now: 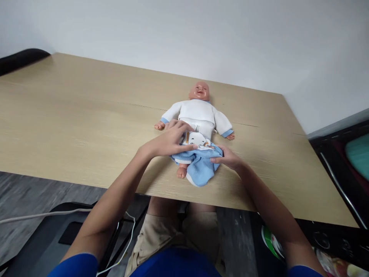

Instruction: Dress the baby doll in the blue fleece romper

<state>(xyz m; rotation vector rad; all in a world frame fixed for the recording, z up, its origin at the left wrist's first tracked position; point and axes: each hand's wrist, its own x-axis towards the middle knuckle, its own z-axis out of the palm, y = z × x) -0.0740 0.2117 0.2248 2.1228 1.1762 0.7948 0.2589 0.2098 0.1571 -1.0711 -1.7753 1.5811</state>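
Observation:
A baby doll (198, 109) in a white top with blue cuffs lies on its back on the table, head toward the wall. Light-blue doll pants (203, 169) with a white animal-face patch are bunched around its legs. One bare foot (181, 172) sticks out of a leg opening; the other foot is hidden under the cloth. My left hand (171, 140) is on the pants at the doll's hip, thumb across the front, fingers bent over the upper edge. My right hand (227, 157) pinches the side of the pants between thumb and fingers.
The wooden table (86, 127) meets a white wall (173, 34) at the back. A black chair (49, 238) with a white cable stands below on the left. At the right are a black-framed rack (340, 169) and a green can-like object (271, 241).

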